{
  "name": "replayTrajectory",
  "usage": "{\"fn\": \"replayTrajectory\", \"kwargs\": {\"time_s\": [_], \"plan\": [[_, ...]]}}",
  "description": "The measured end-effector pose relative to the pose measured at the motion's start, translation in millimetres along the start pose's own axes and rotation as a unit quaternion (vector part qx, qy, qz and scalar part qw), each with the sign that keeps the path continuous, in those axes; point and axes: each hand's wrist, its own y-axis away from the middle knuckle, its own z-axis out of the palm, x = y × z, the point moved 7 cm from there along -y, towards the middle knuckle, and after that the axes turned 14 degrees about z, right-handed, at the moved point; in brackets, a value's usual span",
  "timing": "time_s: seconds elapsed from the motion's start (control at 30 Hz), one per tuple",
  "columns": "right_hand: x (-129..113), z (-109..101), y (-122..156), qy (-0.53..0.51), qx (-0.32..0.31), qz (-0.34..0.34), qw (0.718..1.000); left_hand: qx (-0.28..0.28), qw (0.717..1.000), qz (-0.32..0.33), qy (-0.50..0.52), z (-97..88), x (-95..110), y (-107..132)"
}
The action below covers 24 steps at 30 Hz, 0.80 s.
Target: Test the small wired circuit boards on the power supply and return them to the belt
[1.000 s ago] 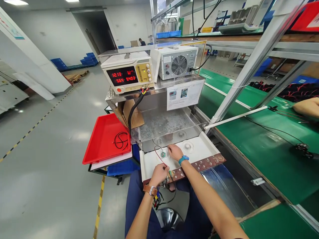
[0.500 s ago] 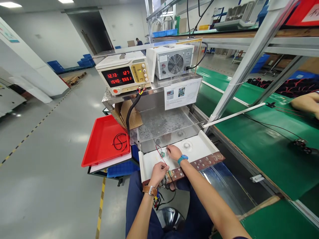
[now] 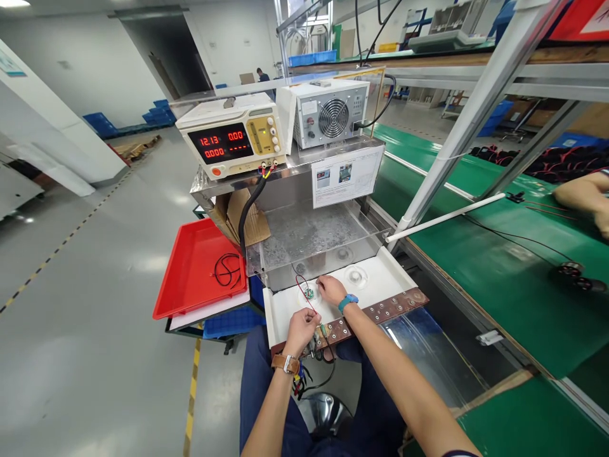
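Note:
My left hand (image 3: 301,331) is closed in a pinch on a thin red wire (image 3: 305,298), above the near edge of a white tray (image 3: 387,273). The wire loops up past a small round green circuit board (image 3: 309,293) lying in the tray. Just right of the board, my right hand (image 3: 332,290) is closed with fingertips together; what they hold, if anything, is hidden. Below my left hand, a dark cable with a green clip (image 3: 324,331) sits at a brown strip with metal studs (image 3: 380,312).
A power supply (image 3: 233,136) with red digits and a grey fan unit (image 3: 333,114) stand on a metal shelf. Left is a red tray (image 3: 190,273) with a black cable. At right, another person's arm (image 3: 583,193) rests over a green conveyor (image 3: 514,254).
The power supply's upper right reading dropped from 1.27 to 0.00, and its lower readings turned to 0.000 and dashes. My hands have barely moved; the view shifted slightly.

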Motion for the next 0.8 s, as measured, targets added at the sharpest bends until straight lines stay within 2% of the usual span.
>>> {"fn": "replayTrajectory", "kwargs": {"time_s": [0.3, 0.8], "plan": [[-0.3, -2.0, 1.3, -0.006, 0.009, -0.001, 1.0, 0.004, 1.0, 0.009, -0.026, -4.1, 5.7, 1.0], [0.3, -1.9, 0.8, -0.006, 0.004, 0.004, 1.0, 0.031, 0.999, -0.021, 0.001, -3.5, -2.0, 1.3]]}}
